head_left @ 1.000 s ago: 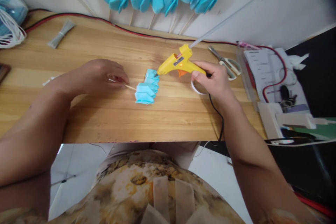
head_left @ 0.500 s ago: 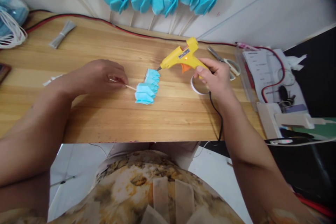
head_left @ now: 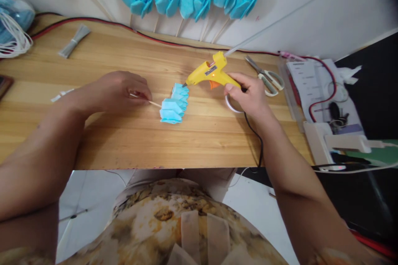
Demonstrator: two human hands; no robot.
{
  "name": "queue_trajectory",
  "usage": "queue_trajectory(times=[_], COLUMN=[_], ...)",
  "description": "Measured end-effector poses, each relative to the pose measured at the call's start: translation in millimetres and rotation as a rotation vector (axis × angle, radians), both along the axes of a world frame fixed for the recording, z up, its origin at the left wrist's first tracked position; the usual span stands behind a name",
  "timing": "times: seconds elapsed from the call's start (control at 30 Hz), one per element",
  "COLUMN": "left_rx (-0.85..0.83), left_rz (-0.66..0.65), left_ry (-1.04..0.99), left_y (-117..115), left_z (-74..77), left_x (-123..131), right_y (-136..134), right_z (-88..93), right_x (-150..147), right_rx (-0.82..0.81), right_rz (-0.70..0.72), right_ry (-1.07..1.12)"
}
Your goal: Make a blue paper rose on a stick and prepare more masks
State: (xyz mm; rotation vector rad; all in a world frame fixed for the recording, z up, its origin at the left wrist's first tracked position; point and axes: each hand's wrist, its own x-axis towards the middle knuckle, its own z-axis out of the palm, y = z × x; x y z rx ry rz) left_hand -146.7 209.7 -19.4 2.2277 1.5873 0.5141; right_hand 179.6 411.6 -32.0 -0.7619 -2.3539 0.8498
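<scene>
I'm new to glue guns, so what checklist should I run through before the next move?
1. Yellow plastic glue gun gripped in right hand: ok.
2. Thin pale stick held in left hand: ok.
3. Left hand apart from the dark nozzle: ok.
4. Nozzle touching the pleated light-blue strip: cannot tell.
5. Black cable clear of the strip: ok.

Smooth yellow plastic glue gun (head_left: pixel 205 72), matt papery blue petals (head_left: pixel 173 109), bare wooden stick (head_left: pixel 155 103), satin wood-grain tabletop (head_left: pixel 124 145)
</scene>
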Motion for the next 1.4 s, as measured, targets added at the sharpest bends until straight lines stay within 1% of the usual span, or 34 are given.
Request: queue_trajectory(times=[0.13, 0.37, 0.53, 0.7, 0.87, 1.13, 1.4], left_rx=[0.007, 0.017, 0.028, 0.02, -0.007, -0.006, 0.008], left_rz=[-0.001, -0.012, -0.009, -0.008, 0.013, 0.022, 0.015], left_ry=[0.004, 0.008, 0.021, 0.025, 0.019, 0.024, 0.018], left_y=[0.0, 0.8, 0.9, 0.6, 0.6, 0.9, 0.6], left_z=[-0.3, 0.1, -2.9, -1.7, -0.5, -2.9, -1.7], left_x=[-0.6, 0.2, -0.3, -0.8, -0.2, -1.6, -0.6], right_y=[-0.1, 3.9, 9.3, 12.2, 10.6, 1.8, 2.6], right_z=[0.4, -4.5, -11.0, -14.7, -12.8, -3.2, -4.3], right_x=[0.3, 1.1, 2.3, 3.2, 3.7, 0.1, -0.4], right_rx=[0.049, 0.06, 0.0, -0.031, -0.034, 0.057, 0.081], right_rz=[-0.021, -0.025, -0.027, -0.029, -0.045, -0.011, -0.022], right_ry=[-0.036, -0.013, 0.053, 0.119, 0.13, -0.005, -0.013])
